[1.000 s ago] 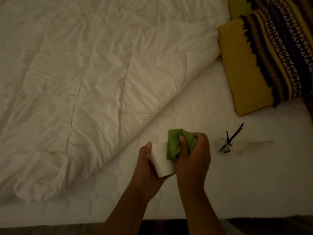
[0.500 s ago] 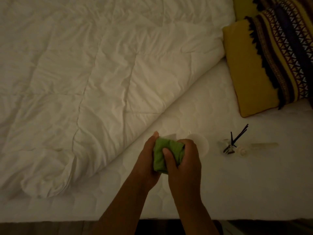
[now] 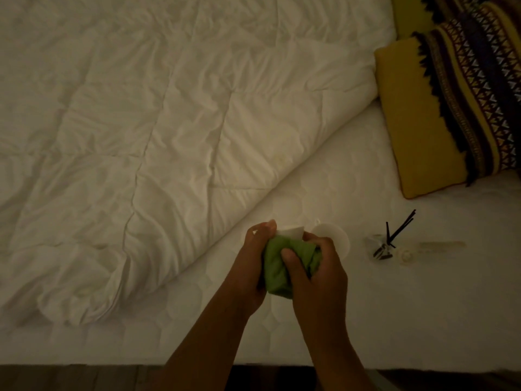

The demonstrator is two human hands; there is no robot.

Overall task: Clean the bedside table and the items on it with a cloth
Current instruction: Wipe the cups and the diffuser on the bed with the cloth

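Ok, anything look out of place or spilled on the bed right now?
The small clear glass diffuser with black reed sticks sits on the white quilted mattress, a soft spot for it; it may be tipped. No spill shows in this dim light.

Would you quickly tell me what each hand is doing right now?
The left hand is closed, holding the white item.
The right hand is closed, gripping the green cloth.

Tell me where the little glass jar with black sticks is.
The jar is on the mattress in the head view, right of the right hand, in front of the yellow pillow.
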